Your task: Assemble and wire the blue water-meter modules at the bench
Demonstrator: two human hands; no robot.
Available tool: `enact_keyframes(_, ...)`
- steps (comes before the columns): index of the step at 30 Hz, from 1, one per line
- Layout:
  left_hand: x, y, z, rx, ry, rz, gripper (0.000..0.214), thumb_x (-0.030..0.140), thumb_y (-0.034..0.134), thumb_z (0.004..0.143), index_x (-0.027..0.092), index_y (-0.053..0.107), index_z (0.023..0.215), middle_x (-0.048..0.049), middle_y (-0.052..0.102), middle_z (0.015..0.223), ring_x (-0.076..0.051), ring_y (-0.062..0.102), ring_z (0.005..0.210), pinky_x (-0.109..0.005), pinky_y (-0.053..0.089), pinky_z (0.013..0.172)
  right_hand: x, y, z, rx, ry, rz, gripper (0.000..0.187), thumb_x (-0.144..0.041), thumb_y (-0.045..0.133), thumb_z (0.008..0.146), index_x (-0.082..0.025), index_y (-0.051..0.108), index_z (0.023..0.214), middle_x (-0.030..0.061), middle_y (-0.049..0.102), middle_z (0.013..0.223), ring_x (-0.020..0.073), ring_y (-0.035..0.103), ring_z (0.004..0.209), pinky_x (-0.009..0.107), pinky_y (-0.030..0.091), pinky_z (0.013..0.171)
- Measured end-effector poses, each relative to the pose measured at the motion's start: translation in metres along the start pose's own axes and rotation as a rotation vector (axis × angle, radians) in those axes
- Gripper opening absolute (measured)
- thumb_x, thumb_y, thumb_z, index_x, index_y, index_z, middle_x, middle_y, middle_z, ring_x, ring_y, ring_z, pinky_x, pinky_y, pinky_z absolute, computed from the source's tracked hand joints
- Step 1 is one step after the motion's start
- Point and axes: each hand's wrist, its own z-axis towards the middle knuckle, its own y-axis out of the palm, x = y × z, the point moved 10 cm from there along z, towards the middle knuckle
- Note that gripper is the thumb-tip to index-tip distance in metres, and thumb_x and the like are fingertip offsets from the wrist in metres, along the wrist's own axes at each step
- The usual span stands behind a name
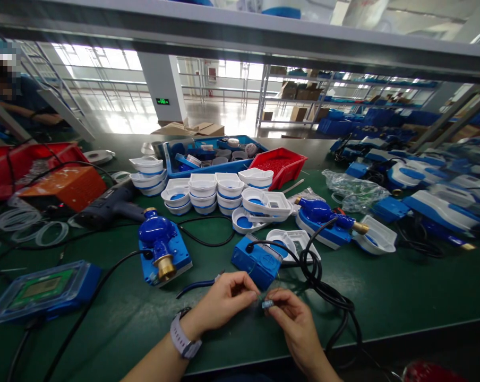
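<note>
My left hand (pixel 224 302) and my right hand (pixel 291 318) meet low in the middle of the green table (pixel 403 286). Both are closed in a pinch on a small connector (pixel 267 304) with thin wires. Just behind the fingers lies a blue module box (pixel 256 260) with a black cable (pixel 323 281) coiled to its right. Blue-handled pliers (pixel 196 285) lie just left of my left hand. A grey watch is on my left wrist.
A blue water meter with a brass fitting (pixel 160 246) sits left of the hands. Stacks of white covers (pixel 216 193), a blue tray (pixel 212 154) and a red bin (pixel 282 164) stand behind. A heat gun (pixel 112 207) and an orange box (pixel 65 185) lie at left; another person sits far left.
</note>
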Motion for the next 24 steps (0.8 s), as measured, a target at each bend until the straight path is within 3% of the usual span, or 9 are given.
enact_keyframes(3, 0.013, -0.006, -0.002, 0.153, 0.140, 0.204, 0.014, 0.023, 0.063, 0.082, 0.013, 0.062, 0.074, -0.0017, 0.060, 0.073, -0.012, 0.052, 0.068, -0.022, 0.039, 0.064, 0.000, 0.000, 0.000, 0.003, 0.003, 0.003, 0.012, -0.033, 0.078, 0.083, -0.024, 0.071, 0.088, 0.0011, 0.065, 0.086, 0.0145, 0.059, 0.077, 0.019, 0.048, 0.071)
enact_keyframes(5, 0.021, -0.004, -0.004, 0.190, 0.222, 0.293, 0.012, 0.017, 0.062, 0.082, 0.013, 0.063, 0.071, -0.0019, 0.062, 0.073, -0.013, 0.056, 0.071, -0.023, 0.041, 0.067, -0.001, 0.000, 0.001, -0.001, -0.004, 0.004, 0.012, -0.033, 0.078, 0.083, -0.024, 0.071, 0.088, 0.0012, 0.065, 0.086, 0.0146, 0.059, 0.077, 0.019, 0.048, 0.071)
enact_keyframes(12, 0.027, 0.003, -0.003, 0.168, 0.320, 0.342, 0.010, 0.013, 0.065, 0.081, 0.014, 0.070, 0.073, -0.0042, 0.067, 0.076, -0.014, 0.061, 0.074, -0.023, 0.046, 0.070, -0.001, 0.002, 0.002, -0.012, -0.006, 0.002, 0.012, -0.034, 0.077, 0.084, -0.024, 0.071, 0.088, 0.0008, 0.064, 0.085, 0.0143, 0.059, 0.077, 0.018, 0.049, 0.072)
enact_keyframes(24, 0.036, 0.004, -0.010, 0.237, 0.444, 0.476, 0.011, 0.011, 0.063, 0.082, 0.015, 0.071, 0.075, -0.0038, 0.066, 0.075, -0.013, 0.060, 0.072, -0.023, 0.045, 0.067, -0.003, 0.003, 0.001, -0.014, -0.001, 0.007, 0.012, -0.033, 0.077, 0.084, -0.024, 0.070, 0.088, 0.0007, 0.064, 0.085, 0.0146, 0.059, 0.076, 0.019, 0.048, 0.071)
